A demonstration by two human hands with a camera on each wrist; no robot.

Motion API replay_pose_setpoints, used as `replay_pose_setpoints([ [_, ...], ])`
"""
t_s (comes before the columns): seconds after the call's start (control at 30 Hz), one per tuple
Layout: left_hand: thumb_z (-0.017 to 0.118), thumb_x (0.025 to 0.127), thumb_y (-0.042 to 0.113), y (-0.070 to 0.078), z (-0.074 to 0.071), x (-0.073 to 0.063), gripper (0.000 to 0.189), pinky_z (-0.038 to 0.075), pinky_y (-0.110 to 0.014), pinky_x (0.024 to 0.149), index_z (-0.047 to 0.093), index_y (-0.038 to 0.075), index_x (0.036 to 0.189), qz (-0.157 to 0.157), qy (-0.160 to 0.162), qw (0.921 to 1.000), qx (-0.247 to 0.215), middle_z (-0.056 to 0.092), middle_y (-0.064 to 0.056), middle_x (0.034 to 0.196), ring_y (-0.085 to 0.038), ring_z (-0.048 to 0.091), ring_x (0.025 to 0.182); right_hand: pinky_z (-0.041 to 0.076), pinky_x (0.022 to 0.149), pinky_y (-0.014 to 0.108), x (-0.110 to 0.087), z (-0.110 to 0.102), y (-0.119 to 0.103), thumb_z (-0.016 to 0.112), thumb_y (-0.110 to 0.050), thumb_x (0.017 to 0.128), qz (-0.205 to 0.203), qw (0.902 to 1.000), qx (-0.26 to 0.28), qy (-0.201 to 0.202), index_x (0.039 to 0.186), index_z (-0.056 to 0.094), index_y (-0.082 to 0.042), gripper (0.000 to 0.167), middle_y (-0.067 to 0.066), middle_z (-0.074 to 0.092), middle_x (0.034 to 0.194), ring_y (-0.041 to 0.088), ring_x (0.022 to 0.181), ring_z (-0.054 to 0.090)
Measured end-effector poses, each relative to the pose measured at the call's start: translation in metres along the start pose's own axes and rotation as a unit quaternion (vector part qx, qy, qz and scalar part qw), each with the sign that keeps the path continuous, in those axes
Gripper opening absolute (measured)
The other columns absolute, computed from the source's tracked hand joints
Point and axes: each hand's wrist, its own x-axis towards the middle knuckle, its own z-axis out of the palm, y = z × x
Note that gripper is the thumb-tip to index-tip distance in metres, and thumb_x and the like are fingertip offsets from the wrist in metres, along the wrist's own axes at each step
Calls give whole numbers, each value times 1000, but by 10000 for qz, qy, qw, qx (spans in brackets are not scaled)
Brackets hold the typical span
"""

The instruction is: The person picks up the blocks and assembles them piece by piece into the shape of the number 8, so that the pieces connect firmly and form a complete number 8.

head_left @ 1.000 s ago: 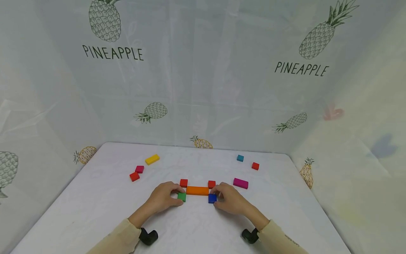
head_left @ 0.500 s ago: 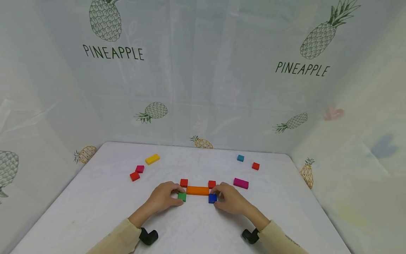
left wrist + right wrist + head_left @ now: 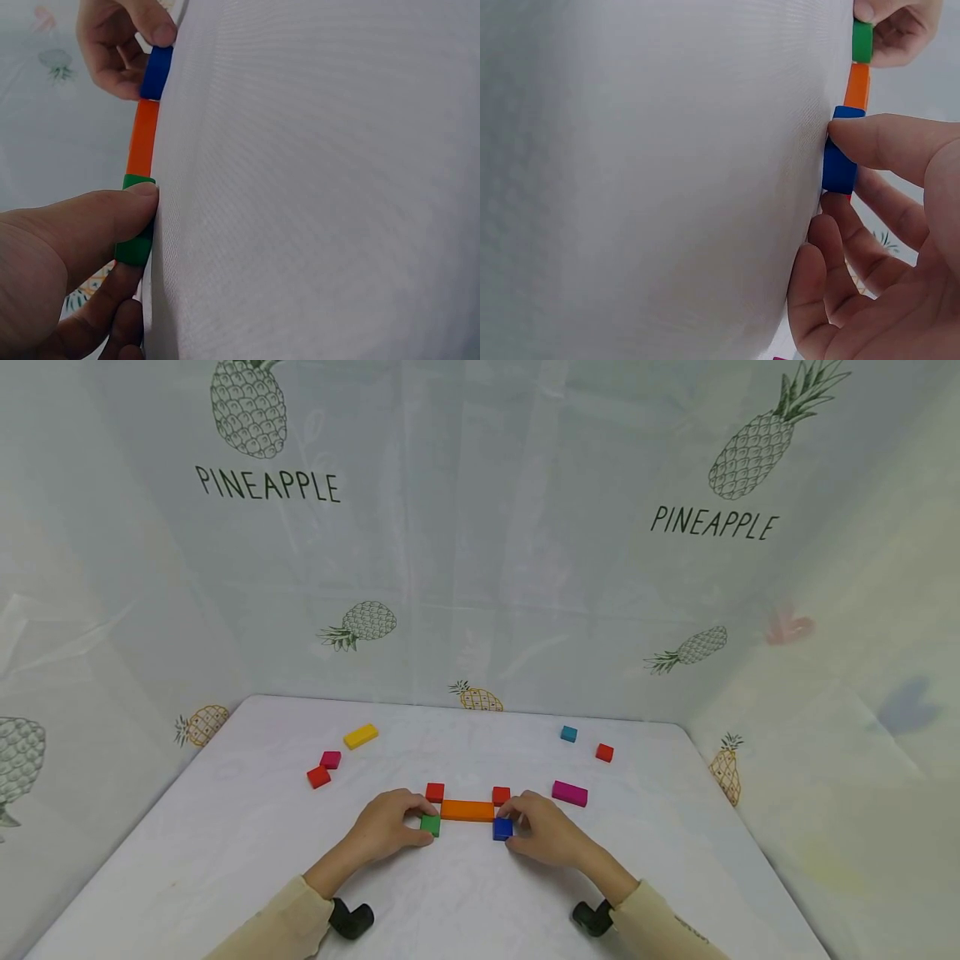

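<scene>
My left hand (image 3: 387, 825) pinches a green block (image 3: 431, 825) between thumb and fingers at the near left corner of an orange bar-shaped block (image 3: 467, 811). On the other side, my right hand (image 3: 547, 833) pinches a blue block (image 3: 503, 829) at the orange block's near right corner. Behind the orange block's two ends sit a red block (image 3: 435, 792) on the left and a second red block (image 3: 501, 795) on the right. In the left wrist view the thumb lies across the green block (image 3: 135, 251); the right wrist view has the other thumb on the blue block (image 3: 841, 161).
On the white table (image 3: 465, 910), a yellow block (image 3: 361, 737), a pink block (image 3: 330, 760) and a red block (image 3: 318, 777) lie at left. Toward the right are a magenta block (image 3: 570, 793), a teal block (image 3: 569, 734) and another red block (image 3: 604, 752). Pineapple-print cloth (image 3: 480, 543) hangs behind.
</scene>
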Motion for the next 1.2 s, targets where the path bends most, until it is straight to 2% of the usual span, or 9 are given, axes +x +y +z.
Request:
replay_pose_setpoints([
  [0.4,93,82,24,-1,0,1,29,54,-44,91,79,28,106,-15,-24,10000,24,68,8,103,-16,58,99,57,84,28,-2,-3,0,85,-16,90,-22,9999,114,-16,122,71,-16,35,-5,63,107,16,100,60],
  [0.7,94,81,25,-2,0,2,29,54,-44,92,80,28,107,-49,-3,10000,31,68,8,103,-15,59,99,57,84,30,-5,-19,6,82,-17,93,65,9995,316,14,129,69,-14,39,0,68,118,19,106,62],
  [0.87,94,81,24,-2,0,2,29,54,-44,91,80,28,106,-45,12,10000,34,68,8,102,-15,58,97,58,85,32,-3,-35,14,80,-18,96,54,9991,342,233,130,69,-13,37,4,69,122,21,106,64],
  [1.03,93,81,23,-1,-1,0,29,55,-45,92,80,27,106,-36,27,10000,36,68,7,103,-16,59,98,60,84,32,-1,-56,24,80,-12,95,-37,9979,294,574,129,69,-8,35,14,70,121,28,103,68],
  [1.2,93,82,23,-1,-1,0,29,55,-46,93,80,26,107,-21,-2,10000,-14,69,7,104,-16,59,98,61,83,32,1,-75,46,80,-10,95,-14,9960,213,869,127,69,-6,34,19,68,120,33,103,70],
])
